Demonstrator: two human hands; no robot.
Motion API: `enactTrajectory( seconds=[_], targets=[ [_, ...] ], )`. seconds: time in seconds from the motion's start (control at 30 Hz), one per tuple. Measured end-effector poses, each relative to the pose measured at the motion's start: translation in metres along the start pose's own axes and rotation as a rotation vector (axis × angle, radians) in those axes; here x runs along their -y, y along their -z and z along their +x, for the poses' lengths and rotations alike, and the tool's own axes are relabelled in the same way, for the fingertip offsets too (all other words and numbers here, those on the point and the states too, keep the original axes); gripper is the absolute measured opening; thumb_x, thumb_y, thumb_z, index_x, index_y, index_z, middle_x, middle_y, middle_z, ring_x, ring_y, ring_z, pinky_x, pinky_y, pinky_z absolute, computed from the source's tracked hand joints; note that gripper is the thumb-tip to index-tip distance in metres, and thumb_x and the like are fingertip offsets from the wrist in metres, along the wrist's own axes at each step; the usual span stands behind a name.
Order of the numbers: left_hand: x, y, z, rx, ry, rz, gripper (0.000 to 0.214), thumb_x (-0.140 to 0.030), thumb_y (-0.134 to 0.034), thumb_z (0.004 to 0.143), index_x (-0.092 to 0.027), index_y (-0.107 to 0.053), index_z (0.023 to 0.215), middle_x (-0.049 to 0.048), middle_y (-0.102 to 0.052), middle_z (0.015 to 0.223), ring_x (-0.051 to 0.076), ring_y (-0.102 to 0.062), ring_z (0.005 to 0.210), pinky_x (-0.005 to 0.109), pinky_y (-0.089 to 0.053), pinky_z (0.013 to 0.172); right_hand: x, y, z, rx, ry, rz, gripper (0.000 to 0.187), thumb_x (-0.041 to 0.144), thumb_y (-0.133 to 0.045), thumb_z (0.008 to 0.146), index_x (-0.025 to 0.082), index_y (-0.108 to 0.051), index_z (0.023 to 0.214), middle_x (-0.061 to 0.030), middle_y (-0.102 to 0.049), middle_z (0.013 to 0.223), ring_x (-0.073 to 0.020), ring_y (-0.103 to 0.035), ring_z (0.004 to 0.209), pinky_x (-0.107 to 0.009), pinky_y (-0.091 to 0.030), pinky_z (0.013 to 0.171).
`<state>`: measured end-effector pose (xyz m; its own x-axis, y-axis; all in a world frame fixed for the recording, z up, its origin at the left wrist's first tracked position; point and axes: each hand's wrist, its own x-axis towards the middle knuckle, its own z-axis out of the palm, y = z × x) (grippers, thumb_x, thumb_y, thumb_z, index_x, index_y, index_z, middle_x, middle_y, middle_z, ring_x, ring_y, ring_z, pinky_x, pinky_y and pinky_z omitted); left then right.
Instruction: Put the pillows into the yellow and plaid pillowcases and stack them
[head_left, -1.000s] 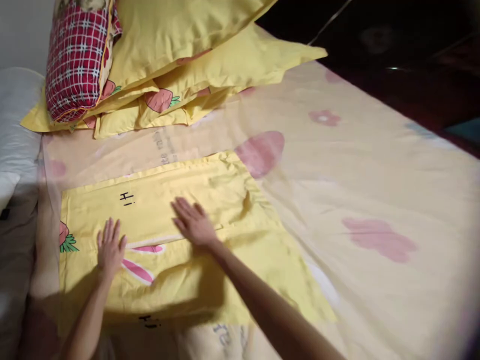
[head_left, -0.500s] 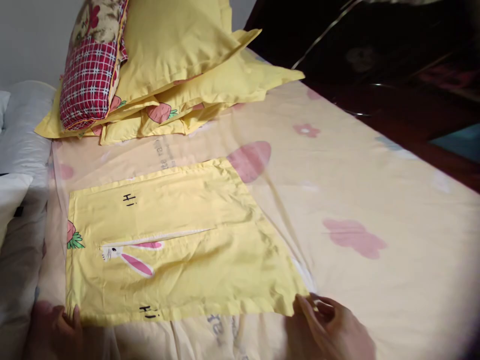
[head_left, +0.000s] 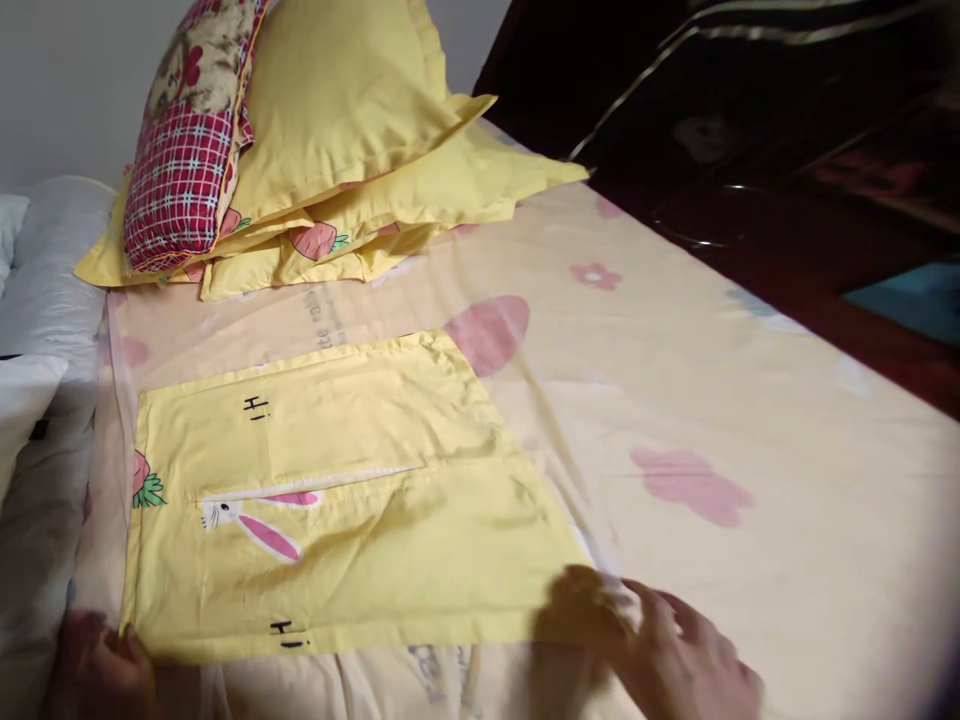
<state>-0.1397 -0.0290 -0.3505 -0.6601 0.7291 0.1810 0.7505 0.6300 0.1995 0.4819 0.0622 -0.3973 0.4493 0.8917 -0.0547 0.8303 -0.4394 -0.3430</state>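
1. Head view, change: a second ago both hands lay spread on the middle of the yellow pillowcase (head_left: 375,540); now they are down at its two near corners. My reading: attention has passed from the face of the cloth to its near edge.
2. Head view, cloth: the pillowcase lies face up and spread out on the near left part of the bed sheet (head_left: 675,390), a few soft creases across it. The slit (head_left: 307,488) in its middle runs left to right, with a rabbit print (head_left: 259,522) just on the near side.
3. Head view, left hand (head_left: 112,672): low at the near left corner, in shadow. Thumb and finger look pinched together on the cloth's corner; the rest is too dark to make out.
4. Head view, right hand (head_left: 679,645): at the near right corner, fingers bent and drawn in, seemingly closed on the cloth. Blur and its own shadow hide the fingertips.
5. Head view, around: yellow pillows (head_left: 345,110) piled on the far left, a red checked pillow (head_left: 176,180) leaning against their left side.
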Motion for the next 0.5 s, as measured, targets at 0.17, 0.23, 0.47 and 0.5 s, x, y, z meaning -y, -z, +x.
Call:
enactTrajectory(
  seconds=[0.17,0.23,0.47,0.5],
  targets=[
    [-0.151,-0.041,-0.055,0.145,-0.523,-0.161,0.060,-0.035,-0.036,0.097,-0.022,-0.025,0.155,0.0145,-0.045,0.152,0.031,-0.036,0.144,0.056,-0.032,0.117,0.167,-0.051,-0.061,0.069,0.666,0.203,0.058,0.029,-0.033,0.096,0.022,-0.029,0.153,-0.0137,-0.054,0.144,-0.0294,-0.050,0.133,-0.046,-0.043,0.101],
    [-0.192,-0.060,-0.072,0.250,-0.678,-0.148,0.061,-0.030,-0.036,0.097,-0.024,-0.021,0.156,0.0117,-0.041,0.155,0.028,-0.033,0.146,0.054,-0.024,0.121,0.225,-0.073,-0.082,0.163,0.896,0.209,0.060,0.028,-0.036,0.097,0.026,-0.023,0.156,-0.0080,-0.044,0.153,-0.0246,-0.042,0.140,-0.042,-0.034,0.110],
    [-0.090,-0.055,-0.036,0.095,-0.464,0.042,0.063,-0.037,-0.041,0.097,-0.033,-0.020,0.155,0.0131,-0.037,0.157,0.034,-0.035,0.144,0.064,-0.029,0.113,0.135,-0.076,-0.034,0.062,0.711,0.057,0.057,0.035,-0.038,0.099,0.028,-0.030,0.155,-0.0093,-0.046,0.151,-0.0241,-0.046,0.137,-0.043,-0.026,0.113],
    [-0.066,-0.047,-0.028,0.062,-0.400,0.035,0.063,-0.038,-0.041,0.097,-0.034,-0.020,0.155,0.0140,-0.038,0.156,0.037,-0.035,0.143,0.067,-0.031,0.110,0.104,-0.069,-0.022,0.001,0.634,0.021,0.058,0.035,-0.038,0.099,0.025,-0.029,0.155,-0.0119,-0.046,0.150,-0.0260,-0.046,0.137,-0.045,-0.027,0.112]
  ],
)
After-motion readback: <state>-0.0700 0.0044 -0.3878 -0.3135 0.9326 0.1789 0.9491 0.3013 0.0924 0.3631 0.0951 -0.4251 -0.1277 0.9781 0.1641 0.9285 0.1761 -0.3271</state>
